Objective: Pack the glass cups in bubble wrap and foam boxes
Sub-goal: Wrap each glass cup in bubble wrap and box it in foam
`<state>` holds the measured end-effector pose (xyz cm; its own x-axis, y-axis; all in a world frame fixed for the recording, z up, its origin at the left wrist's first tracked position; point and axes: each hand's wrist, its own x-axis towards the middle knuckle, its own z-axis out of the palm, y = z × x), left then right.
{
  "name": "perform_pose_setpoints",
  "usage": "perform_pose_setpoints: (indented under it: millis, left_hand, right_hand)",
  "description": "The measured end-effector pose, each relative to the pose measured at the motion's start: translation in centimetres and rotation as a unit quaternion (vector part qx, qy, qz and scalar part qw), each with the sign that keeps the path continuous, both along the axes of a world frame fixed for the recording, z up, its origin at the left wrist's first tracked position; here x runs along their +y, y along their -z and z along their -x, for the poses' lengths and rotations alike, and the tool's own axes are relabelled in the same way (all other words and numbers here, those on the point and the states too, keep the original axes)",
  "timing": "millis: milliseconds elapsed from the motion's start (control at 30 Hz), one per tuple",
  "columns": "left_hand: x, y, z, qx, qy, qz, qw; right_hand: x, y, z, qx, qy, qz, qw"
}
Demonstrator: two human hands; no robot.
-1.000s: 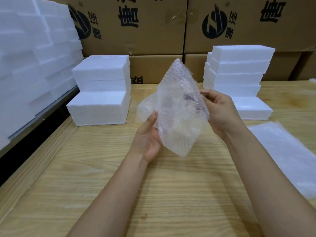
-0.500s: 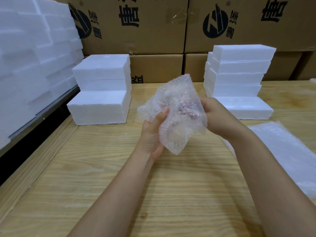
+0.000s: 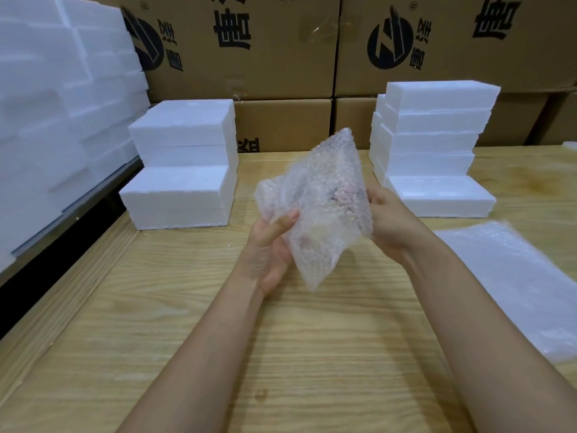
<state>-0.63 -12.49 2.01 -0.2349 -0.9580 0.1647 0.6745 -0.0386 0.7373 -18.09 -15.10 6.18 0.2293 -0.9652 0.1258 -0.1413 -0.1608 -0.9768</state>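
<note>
Pale wooden bench (image 3: 312, 354), white foam boxes (image 3: 184, 164) stacked behind; left hand (image 3: 268, 245) and right hand (image 3: 390, 220) grip a crumpled clear bubble-wrap bundle (image 3: 321, 207) from both sides, fingers curled round it, held above the bench.

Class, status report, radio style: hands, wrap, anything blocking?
Grip confirmed: left hand, right hand on bubble wrap bundle. Held above table. Nothing blocking foam boxes.

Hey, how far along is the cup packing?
Done: something pinkish-dark sits inside the clear bubble wrap bundle. In hand: left hand and right hand grip that bundle above the wooden table. Left: closing the wrap and putting it into a white foam box.
</note>
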Motion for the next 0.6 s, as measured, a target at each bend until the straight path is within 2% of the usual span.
perform_pose_setpoints:
  millis: [200,400,500,600]
  left_hand:
    - [0.1,-0.6,0.8,0.035,-0.024,-0.001,0.999]
    - [0.4,-1.1,2.5,-0.032,-0.142,0.006,0.989]
    - [0.3,-1.0,3.1,-0.024,-0.153,0.004,0.988]
    - [0.6,-0.9,3.0,0.003,-0.111,0.010,0.994]
  right_hand:
    - [0.1,0.5,-1.2,0.025,-0.004,0.001,1.000]
    - [1.0,-0.4,-1.4,0.110,-0.098,0.036,0.988]
    - [1.1,-0.4,-1.6,0.086,-0.122,0.025,0.988]
    - [1.0,-0.4,-1.5,0.062,-0.114,0.027,0.991]
